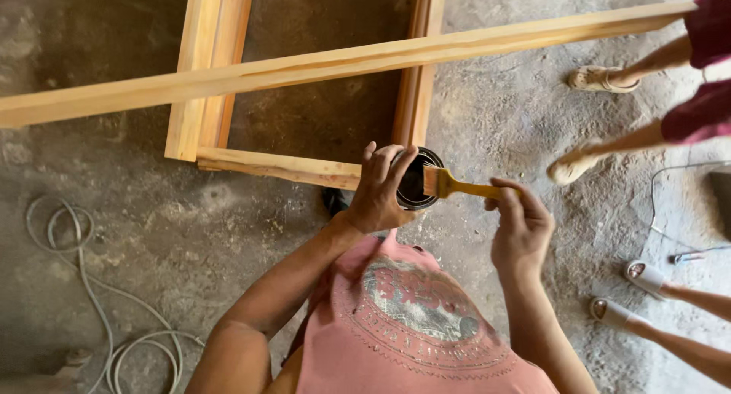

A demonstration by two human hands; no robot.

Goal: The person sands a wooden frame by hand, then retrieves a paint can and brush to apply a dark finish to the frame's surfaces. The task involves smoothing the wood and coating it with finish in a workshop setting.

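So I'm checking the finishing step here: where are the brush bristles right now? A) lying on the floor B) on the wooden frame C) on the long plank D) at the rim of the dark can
D: the right hand holds the brush with its bristles at the rim of the can, which the left hand steadies.

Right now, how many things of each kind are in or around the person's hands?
Small round dark tin held by left hand: 1
Yellow-handled flat paintbrush in right hand: 1
Pale wooden frame: 1
Grey coiled cable: 1
Total: 4
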